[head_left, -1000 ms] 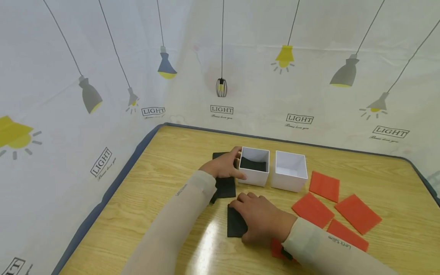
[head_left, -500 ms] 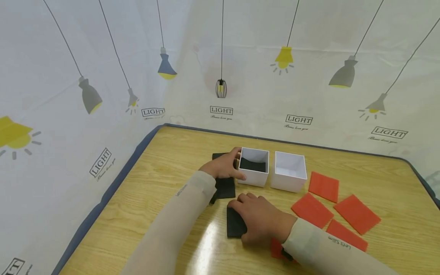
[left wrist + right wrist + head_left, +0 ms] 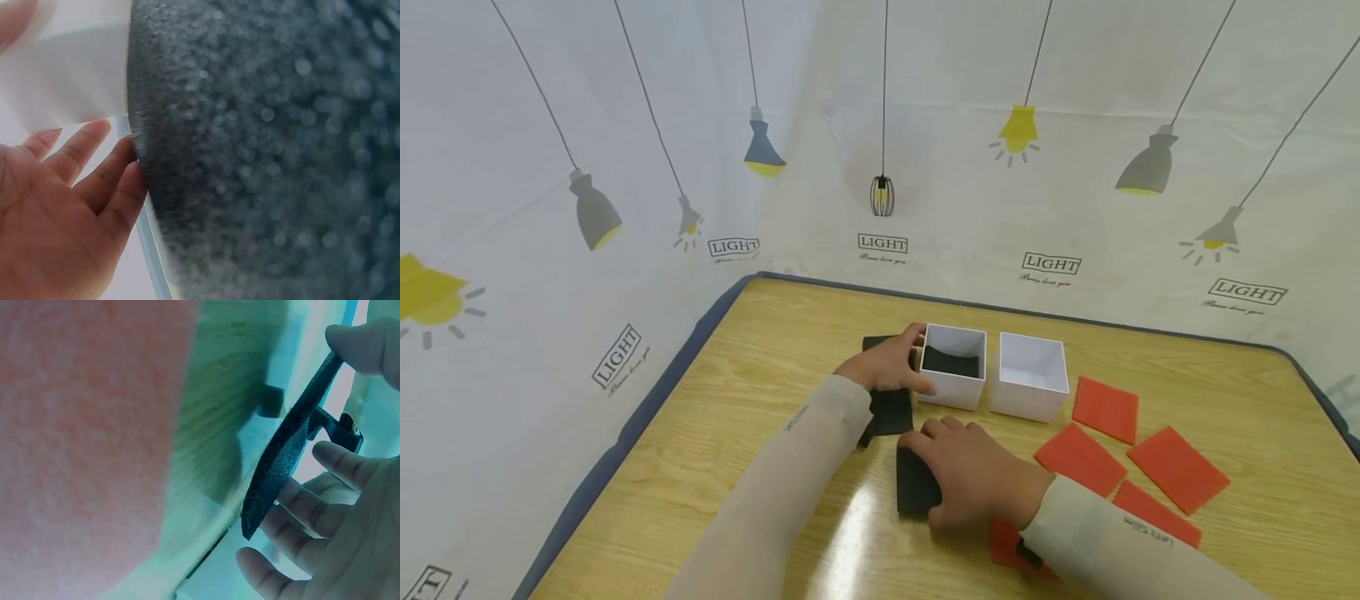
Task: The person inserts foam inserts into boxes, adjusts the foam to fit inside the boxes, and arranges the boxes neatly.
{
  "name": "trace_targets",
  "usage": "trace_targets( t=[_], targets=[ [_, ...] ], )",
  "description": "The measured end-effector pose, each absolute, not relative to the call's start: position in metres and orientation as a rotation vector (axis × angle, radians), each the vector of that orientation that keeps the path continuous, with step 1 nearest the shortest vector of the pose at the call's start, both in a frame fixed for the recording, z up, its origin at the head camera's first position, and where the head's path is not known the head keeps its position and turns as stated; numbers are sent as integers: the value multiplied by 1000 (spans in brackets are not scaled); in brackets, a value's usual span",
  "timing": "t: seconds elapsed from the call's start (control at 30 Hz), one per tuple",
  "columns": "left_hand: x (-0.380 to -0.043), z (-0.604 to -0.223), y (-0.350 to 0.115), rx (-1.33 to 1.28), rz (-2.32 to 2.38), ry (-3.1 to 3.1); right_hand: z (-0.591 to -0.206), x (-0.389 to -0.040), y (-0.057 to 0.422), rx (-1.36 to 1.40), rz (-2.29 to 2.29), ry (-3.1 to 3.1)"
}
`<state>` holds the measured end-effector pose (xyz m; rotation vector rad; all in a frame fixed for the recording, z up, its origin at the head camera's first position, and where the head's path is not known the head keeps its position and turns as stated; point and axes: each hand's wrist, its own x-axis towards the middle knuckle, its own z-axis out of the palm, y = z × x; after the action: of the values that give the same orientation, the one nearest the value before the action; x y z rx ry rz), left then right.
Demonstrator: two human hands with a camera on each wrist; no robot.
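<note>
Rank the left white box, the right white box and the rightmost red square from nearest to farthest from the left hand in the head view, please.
1. The left white box, touched by the left hand.
2. The right white box, beside it.
3. The rightmost red square, farther right.

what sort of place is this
Probably a curtained-off indoor workspace: white lamp-printed sheeting rises behind a yellowish wood-grain table, on which two square, open-topped white boxes stand side by side.
</note>
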<state>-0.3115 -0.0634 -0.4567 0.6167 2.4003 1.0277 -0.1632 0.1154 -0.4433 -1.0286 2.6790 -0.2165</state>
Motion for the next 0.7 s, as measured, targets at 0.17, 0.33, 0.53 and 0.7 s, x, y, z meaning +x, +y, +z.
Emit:
trace_targets(
  t=[0.17,0.33,0.53,0.7],
  targets=[
    [-311,-457,-64,621,1034,2399,-439,-165,118,-1023,-252,2683],
    [-311,-458,-64,625,1056,2386,-435,-165,123,-1058,-278,2717],
    [-311,-458,-64,634,1077,2373,-423,-165,129,-1093,-331,2745],
    [-311,-458,-64,628,1086,2364,-412,-167,133,-1073,-362,2765]
  ],
)
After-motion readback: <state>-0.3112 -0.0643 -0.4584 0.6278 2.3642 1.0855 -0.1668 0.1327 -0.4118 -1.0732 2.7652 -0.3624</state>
